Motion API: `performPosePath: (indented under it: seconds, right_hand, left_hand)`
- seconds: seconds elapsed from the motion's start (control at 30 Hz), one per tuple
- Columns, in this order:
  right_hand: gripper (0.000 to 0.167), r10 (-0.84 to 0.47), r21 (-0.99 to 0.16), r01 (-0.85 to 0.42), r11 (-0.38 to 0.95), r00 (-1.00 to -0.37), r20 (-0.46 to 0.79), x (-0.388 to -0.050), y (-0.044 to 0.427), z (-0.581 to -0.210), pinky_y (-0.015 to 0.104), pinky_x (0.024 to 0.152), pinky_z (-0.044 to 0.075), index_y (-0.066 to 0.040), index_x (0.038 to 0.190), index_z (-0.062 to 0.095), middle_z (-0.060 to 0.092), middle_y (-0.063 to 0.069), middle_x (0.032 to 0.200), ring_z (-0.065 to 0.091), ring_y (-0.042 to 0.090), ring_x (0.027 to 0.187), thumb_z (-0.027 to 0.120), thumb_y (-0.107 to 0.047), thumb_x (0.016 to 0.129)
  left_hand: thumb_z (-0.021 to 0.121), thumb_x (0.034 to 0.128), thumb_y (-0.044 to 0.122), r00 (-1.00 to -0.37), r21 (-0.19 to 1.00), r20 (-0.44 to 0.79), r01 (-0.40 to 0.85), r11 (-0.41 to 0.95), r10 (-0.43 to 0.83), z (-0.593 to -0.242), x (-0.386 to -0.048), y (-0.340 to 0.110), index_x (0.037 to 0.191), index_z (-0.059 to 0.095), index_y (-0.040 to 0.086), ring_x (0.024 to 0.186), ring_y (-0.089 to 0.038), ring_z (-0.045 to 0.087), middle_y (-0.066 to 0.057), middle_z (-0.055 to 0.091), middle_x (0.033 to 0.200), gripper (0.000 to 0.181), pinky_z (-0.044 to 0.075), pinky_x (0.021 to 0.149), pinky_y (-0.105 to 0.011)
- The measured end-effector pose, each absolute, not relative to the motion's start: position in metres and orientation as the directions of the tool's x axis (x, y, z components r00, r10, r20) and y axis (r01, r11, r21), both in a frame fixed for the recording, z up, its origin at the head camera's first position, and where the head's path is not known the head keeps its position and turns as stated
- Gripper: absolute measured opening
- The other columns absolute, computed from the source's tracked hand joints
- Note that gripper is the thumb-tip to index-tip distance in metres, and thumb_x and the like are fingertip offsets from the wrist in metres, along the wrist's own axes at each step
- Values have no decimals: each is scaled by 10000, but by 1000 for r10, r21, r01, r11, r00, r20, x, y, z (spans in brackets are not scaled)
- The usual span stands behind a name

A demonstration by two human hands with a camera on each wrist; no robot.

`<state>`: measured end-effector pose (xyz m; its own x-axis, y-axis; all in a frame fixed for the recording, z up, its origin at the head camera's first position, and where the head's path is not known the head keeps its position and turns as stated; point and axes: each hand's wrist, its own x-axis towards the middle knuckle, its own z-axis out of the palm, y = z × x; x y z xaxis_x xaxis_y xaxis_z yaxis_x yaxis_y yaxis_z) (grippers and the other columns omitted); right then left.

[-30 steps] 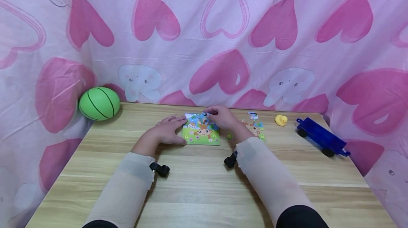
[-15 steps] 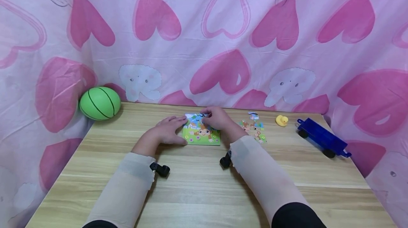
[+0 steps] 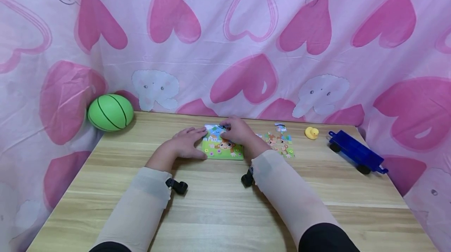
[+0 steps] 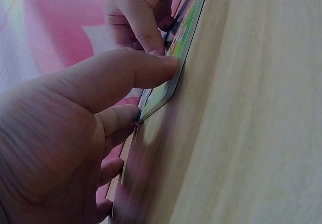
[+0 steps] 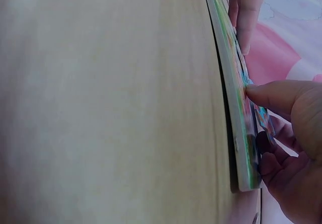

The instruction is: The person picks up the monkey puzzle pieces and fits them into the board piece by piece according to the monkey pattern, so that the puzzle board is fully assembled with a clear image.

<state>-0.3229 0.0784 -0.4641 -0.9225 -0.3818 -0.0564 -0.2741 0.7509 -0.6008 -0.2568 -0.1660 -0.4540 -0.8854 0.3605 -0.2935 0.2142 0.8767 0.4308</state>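
Note:
A square monkey puzzle board (image 3: 223,152) lies flat on the wooden table. My left hand (image 3: 184,143) rests at its left side; in the left wrist view the thumb of that hand (image 4: 75,103) presses the board's near edge and a finger touches its corner. Over the upper right part of the board, my right hand (image 3: 240,132) pinches a small puzzle piece, whose colourful side (image 5: 263,119) shows between thumb and fingers in the right wrist view. Right of the board lies a second monkey picture of puzzle pieces (image 3: 280,144), with one loose piece (image 3: 280,127) above it.
A green ball (image 3: 110,112) sits at the table's back left corner. To the right are a yellow toy duck (image 3: 311,133) and a blue wheeled toy wagon (image 3: 356,151). A pink heart-patterned cloth (image 3: 197,68) hangs behind the wooden table (image 3: 211,213).
My right hand has moved a little to the left over the board, uncovering more of the pieces on the right. The left hand has stayed in place.

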Motion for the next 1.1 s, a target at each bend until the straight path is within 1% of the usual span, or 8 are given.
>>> performPosePath:
  seconds: [0.1, 0.23, 0.43, 0.63, 0.83, 0.97, 1.1]
  right_hand:
    - [451, -386, -580, -281, 765, -920, -63, -323, 77, -463, 422, 1143, 528, -169, 1372, 738, 627, 44, 1379, 591, 221, 1187, 825, -284, 945]
    - [428, -387, -581, -272, 767, -919, -81, -324, 75, -462, 413, 1123, 544, -168, 1357, 745, 626, 40, 1347, 604, 216, 1159, 815, -284, 951]
    - [418, -381, -579, -255, 775, -919, -105, -323, 73, -460, 431, 1139, 536, -181, 1362, 747, 605, 33, 1365, 598, 213, 1171, 799, -288, 961]
    - [423, -386, -563, -250, 788, -913, -135, -324, 71, -458, 441, 1132, 524, -191, 1387, 738, 602, 28, 1332, 583, 218, 1167, 781, -277, 975]
    - [426, -390, -557, -246, 793, -908, -155, -324, 68, -455, 434, 1145, 509, -177, 1395, 732, 596, 26, 1327, 578, 218, 1172, 768, -247, 977]
    - [429, -386, -550, -238, 801, -907, -170, -324, 68, -454, 447, 1173, 494, -184, 1402, 727, 587, 21, 1349, 572, 220, 1200, 761, -255, 981]
    - [427, -394, -530, -251, 810, -902, -175, -325, 68, -456, 435, 1168, 494, -187, 1409, 723, 588, 16, 1343, 567, 214, 1204, 760, -267, 991]
  left_hand:
    - [792, 826, 604, -885, 431, -293, 217, 876, 363, -454, -257, -166, 1695, 321, 345, 1693, -372, 82, 99, 205, 1810, 1022, 130, 1330, -723]
    - [788, 826, 602, -883, 428, -292, 222, 876, 367, -454, -258, -166, 1696, 319, 340, 1691, -379, 86, 94, 205, 1811, 1023, 130, 1328, -725]
    - [788, 826, 597, -882, 425, -293, 225, 877, 369, -452, -257, -165, 1696, 320, 336, 1693, -373, 83, 92, 205, 1811, 1022, 130, 1330, -724]
    - [786, 828, 603, -883, 418, -295, 225, 880, 366, -453, -257, -165, 1697, 316, 339, 1694, -372, 81, 96, 202, 1811, 1023, 131, 1329, -725]
    - [789, 829, 605, -883, 420, -298, 220, 880, 363, -453, -257, -165, 1698, 315, 336, 1694, -375, 81, 92, 201, 1812, 1025, 130, 1329, -727]
    - [790, 830, 596, -882, 425, -296, 222, 878, 366, -452, -257, -165, 1697, 320, 330, 1694, -374, 82, 92, 202, 1812, 1021, 128, 1332, -721]
    - [791, 831, 594, -883, 426, -294, 223, 877, 367, -452, -256, -165, 1697, 323, 324, 1694, -372, 82, 90, 204, 1812, 1021, 129, 1333, -719]
